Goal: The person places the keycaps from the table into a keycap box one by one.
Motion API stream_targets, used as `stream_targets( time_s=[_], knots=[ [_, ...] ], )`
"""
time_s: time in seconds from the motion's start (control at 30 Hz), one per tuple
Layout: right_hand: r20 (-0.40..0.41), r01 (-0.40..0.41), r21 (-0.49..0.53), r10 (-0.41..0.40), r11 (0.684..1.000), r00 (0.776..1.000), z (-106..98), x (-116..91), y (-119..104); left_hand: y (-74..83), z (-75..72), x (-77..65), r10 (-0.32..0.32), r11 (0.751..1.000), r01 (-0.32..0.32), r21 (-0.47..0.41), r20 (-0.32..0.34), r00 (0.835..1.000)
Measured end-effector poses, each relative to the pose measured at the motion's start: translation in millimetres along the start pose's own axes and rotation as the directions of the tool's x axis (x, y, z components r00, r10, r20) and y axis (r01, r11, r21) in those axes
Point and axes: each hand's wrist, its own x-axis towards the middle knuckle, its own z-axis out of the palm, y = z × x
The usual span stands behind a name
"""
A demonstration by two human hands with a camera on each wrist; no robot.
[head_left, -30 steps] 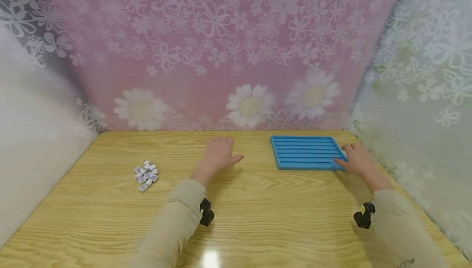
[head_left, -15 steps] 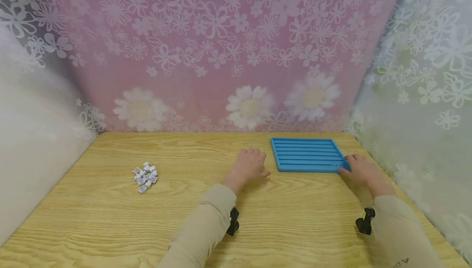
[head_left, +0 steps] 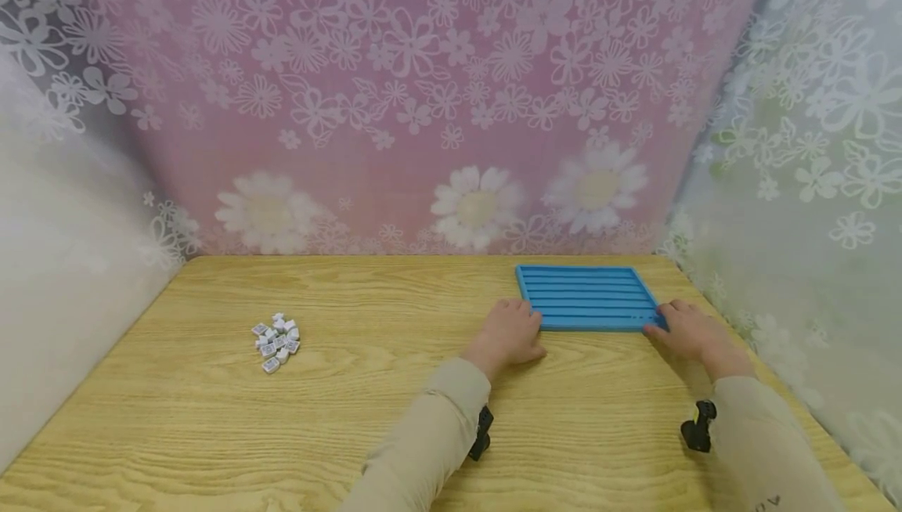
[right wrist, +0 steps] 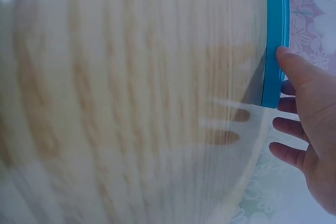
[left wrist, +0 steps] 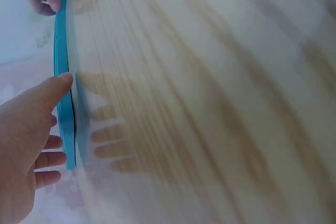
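A blue ridged tray [head_left: 592, 329] lies flat at the back right of the wooden table. My right hand [head_left: 694, 336] holds its front right corner. In the right wrist view the right thumb [right wrist: 294, 64] presses the tray's front face while the index finger goes behind the end. At the front left corner is my left hand [head_left: 506, 333], its fingertips right at the tray's left end. Its thumb overlaps the tray's front side in the left wrist view, and the other fingers [left wrist: 50, 160] are spread and relaxed. The tray's grooves hold nothing visible.
A small heap of white tiles with dark markings [head_left: 280, 341] lies on the left of the table [head_left: 352, 301]. A pink floral curtain [head_left: 395, 128] hangs behind the back edge, and pale curtains stand at both sides.
My left hand has moved right across the table to the tray's left corner. The right hand has settled onto the front right corner. The tray and tiles stay in place.
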Motion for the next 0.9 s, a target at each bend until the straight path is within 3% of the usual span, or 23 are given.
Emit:
stream_targets(
  time_s=[0.43,0.9],
  knots=[
    [-0.016,0.035,-0.038,-0.036,0.999,0.999,-2.3,-3.7,-0.4,7.1,-4.2,4.1,-0.007,1.0,0.006,0.028,0.049,0.999],
    [-0.045,0.151,-0.13,-0.158,0.98,0.986,-4.8,-1.6,-12.5,-11.5,-0.4,-4.7,0.023,1.0,-0.024,0.02,0.048,0.999]
  ],
)
